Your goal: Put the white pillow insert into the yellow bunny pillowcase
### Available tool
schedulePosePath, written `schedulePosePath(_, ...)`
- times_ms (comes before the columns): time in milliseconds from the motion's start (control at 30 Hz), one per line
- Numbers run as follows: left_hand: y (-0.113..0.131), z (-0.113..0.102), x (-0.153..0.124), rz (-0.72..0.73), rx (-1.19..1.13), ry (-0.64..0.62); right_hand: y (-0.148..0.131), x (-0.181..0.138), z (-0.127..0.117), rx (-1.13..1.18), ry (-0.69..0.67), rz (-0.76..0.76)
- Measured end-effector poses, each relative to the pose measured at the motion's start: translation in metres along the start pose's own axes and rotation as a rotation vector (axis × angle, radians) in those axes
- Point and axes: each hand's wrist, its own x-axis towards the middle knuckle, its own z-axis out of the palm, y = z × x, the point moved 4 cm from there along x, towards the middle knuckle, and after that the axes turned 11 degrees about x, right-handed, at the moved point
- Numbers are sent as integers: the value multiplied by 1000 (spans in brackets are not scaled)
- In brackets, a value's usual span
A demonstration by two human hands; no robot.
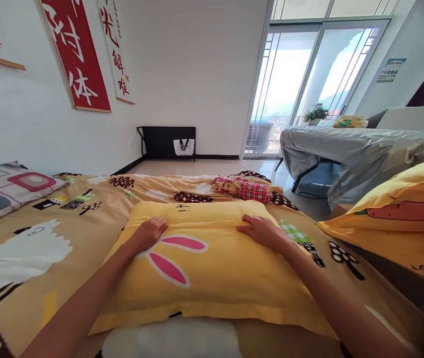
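Note:
A yellow pillow (226, 263) with pink-and-white rabbit-ear shapes lies flat on the patterned bed cover in front of me. My left hand (151, 232) rests on its far left part, with curled fingers closed on the fabric. On the far right part, my right hand (259, 229) has its thumb and fingers on the same fabric crease. That crease runs straight across between both hands. Part of each hand's grip is hidden by the hand itself. Just beyond the pillow lies a red checked cloth item (251, 190).
The tan bed cover (96, 248) shows a sheep print. A grey-and-red pillow (14, 189) lies at left, and another yellow pillow (401, 209) with a carrot print stands at right. Beyond are a plastic-covered table (316, 141), a black folded frame (159, 141) and a glass door (290, 74).

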Motion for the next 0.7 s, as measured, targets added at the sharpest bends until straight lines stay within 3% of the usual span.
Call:
schedulePosePath(100, -2, -7, 9, -73, -18, -14, -5, -2, -1, -90, -2, -53)
schedulePosePath(200, -3, -36, 15, -90, -31, 7, -5, -8, -18, -144, 73, -96)
schedulePosePath(333, 1, -68, 8, -101, 7, 142, -3, -19, -33, -165, 228, -144)
schedulePosePath(400, 4, -61, 3, -118, 16, 128, -1, -21, -23, -137, 202, -140)
schedulePosePath(567, 9, -19, 1, -160, -154, -166, 9, -18, 8, 28, 1, -2)
schedulePosePath(633, 3, -18, 2, -192, -201, -254, 15, -19, 5, 95, 5, -8)
schedulePosePath(700, -4, -26, -1, -130, -219, -255, 21, -25, -2, 192, 60, -83)
